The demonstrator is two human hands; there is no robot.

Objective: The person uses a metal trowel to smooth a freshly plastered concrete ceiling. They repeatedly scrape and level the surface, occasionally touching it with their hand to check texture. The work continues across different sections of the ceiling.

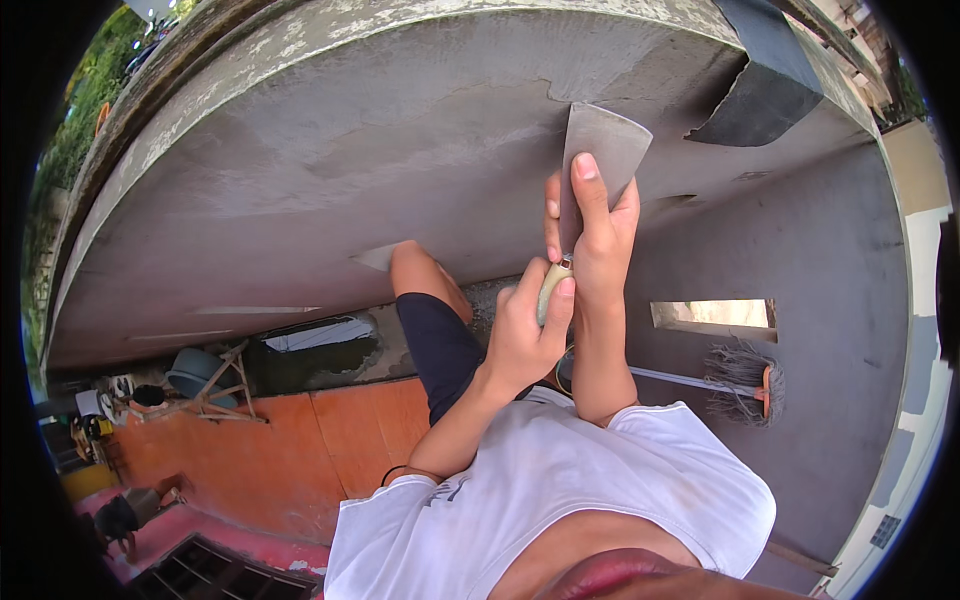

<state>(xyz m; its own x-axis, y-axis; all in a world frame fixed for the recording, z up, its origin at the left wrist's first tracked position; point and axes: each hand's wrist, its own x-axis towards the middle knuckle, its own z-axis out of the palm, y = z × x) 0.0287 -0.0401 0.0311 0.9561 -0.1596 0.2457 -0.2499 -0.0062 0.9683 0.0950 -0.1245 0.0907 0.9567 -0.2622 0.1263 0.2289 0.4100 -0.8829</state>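
Both of my hands are on a putty knife [606, 138] with a wide, flared metal blade and a pale handle. My left hand [522, 328] is closed round the handle, its thumb lying along it. Higher up, my right hand [600, 232] grips the blade, with the thumb flat on its near face and fingertips showing at its left edge. The blade points upward in front of a grey plastered wall [400, 140]. Whether its top edge touches the wall, I cannot tell.
A torn dark sheet [765, 95] hangs over the wall's top at right. A mop [745, 382] leans by the right wall, below a rectangular opening [715, 315]. At left are orange panels [270, 460], a grey-green basin [195, 375] and another person [130, 515].
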